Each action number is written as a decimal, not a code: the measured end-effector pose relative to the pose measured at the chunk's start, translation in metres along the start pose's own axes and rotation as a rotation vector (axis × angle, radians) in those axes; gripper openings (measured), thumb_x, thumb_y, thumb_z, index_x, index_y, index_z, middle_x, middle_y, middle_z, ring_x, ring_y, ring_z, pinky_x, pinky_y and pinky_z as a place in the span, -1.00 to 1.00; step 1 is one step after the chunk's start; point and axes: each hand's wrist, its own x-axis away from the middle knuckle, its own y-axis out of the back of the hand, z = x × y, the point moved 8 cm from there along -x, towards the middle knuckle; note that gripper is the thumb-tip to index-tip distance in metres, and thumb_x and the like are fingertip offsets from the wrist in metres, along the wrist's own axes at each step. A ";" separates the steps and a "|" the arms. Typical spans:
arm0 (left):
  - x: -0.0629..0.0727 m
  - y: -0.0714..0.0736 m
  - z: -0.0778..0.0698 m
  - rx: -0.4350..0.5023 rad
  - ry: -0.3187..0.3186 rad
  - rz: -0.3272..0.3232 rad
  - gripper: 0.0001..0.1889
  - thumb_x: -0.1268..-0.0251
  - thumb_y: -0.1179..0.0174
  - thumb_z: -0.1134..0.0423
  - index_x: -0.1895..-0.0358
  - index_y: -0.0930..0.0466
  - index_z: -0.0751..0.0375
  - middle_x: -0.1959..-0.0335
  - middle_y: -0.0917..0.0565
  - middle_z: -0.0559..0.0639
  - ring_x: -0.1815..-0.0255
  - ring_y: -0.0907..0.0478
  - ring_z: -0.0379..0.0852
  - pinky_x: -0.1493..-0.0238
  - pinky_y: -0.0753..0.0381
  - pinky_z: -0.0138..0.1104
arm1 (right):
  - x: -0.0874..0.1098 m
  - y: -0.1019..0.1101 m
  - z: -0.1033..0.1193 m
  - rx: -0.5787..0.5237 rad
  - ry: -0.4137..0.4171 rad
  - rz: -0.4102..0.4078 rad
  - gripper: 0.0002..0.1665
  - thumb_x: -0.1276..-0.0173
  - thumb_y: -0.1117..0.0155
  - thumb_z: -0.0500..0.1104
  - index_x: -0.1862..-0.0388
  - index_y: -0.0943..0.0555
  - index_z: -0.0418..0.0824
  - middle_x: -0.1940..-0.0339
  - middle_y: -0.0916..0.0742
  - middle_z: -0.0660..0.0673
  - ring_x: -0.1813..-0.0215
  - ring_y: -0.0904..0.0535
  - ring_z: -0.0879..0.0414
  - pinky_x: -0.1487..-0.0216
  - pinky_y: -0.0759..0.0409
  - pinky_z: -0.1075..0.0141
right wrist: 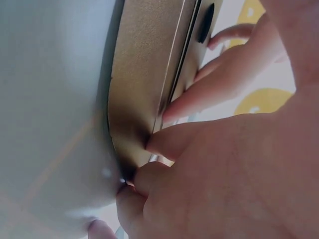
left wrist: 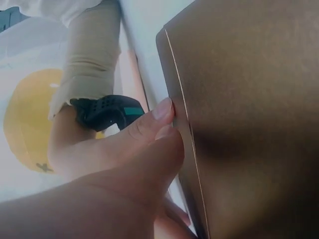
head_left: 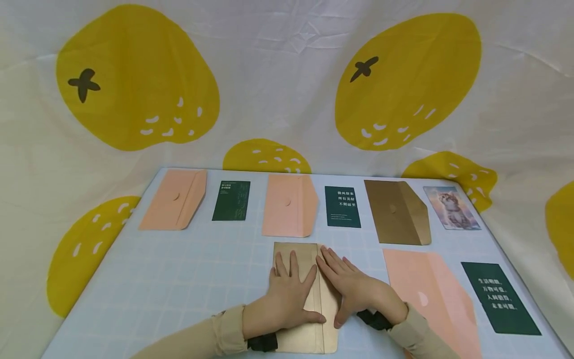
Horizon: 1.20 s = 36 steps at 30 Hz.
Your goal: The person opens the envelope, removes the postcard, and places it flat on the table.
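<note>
A gold envelope (head_left: pixel 298 344) lies on the table near its front, with its flap (head_left: pixel 329 335) on the right side. My left hand (head_left: pixel 289 296) rests on the body of the envelope, fingers spread and thumb reaching toward the flap crease. On the flap's right side, my right hand (head_left: pixel 354 286) touches it with extended fingers near the top and the thumb at the outer edge. In the left wrist view the gold surface (left wrist: pixel 249 84) shows close up beside the thumbs. The right wrist view has the right fingers (right wrist: pixel 174 142) against the flap.
Behind stand rows of flat things: pink envelopes (head_left: pixel 289 207), a brown envelope (head_left: pixel 394 212), green cards (head_left: pixel 230 200) and a cat picture card (head_left: pixel 452 208). To the right lie a larger-looking pink envelope (head_left: pixel 432 299) and another green card (head_left: pixel 502 298). A patterned cloth (head_left: pixel 278 75) hangs behind the table.
</note>
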 end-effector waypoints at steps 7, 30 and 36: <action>-0.001 -0.002 -0.003 -0.070 0.024 -0.009 0.06 -0.05 0.05 -0.65 -0.58 -0.07 -0.16 -0.48 -0.10 0.49 -0.38 -0.05 0.67 -0.11 -0.49 0.19 | -0.001 -0.001 -0.002 -0.005 -0.006 0.012 0.67 0.33 -0.76 0.14 -0.61 0.09 -0.34 -0.63 0.17 -0.30 -0.62 0.28 -0.19 -0.50 0.10 -0.16; -0.005 -0.003 -0.007 0.006 0.000 -0.110 -0.12 -0.18 -0.01 -0.30 -0.57 -0.12 -0.04 -0.43 -0.12 0.60 -0.35 -0.04 0.72 0.02 -0.47 0.33 | -0.001 -0.001 -0.001 -0.023 -0.015 0.014 0.67 0.35 -0.76 0.10 -0.61 0.09 -0.35 -0.64 0.17 -0.28 -0.62 0.27 -0.17 -0.50 0.12 -0.15; -0.006 -0.002 -0.004 0.131 -0.022 -0.096 -0.16 -0.19 -0.01 -0.22 -0.56 -0.15 -0.01 -0.44 -0.09 0.61 -0.35 0.01 0.75 0.01 -0.41 0.39 | -0.001 -0.001 0.000 -0.034 0.007 0.009 0.68 0.34 -0.76 0.10 -0.60 0.10 -0.37 -0.63 0.17 -0.33 -0.61 0.24 -0.22 -0.49 0.10 -0.19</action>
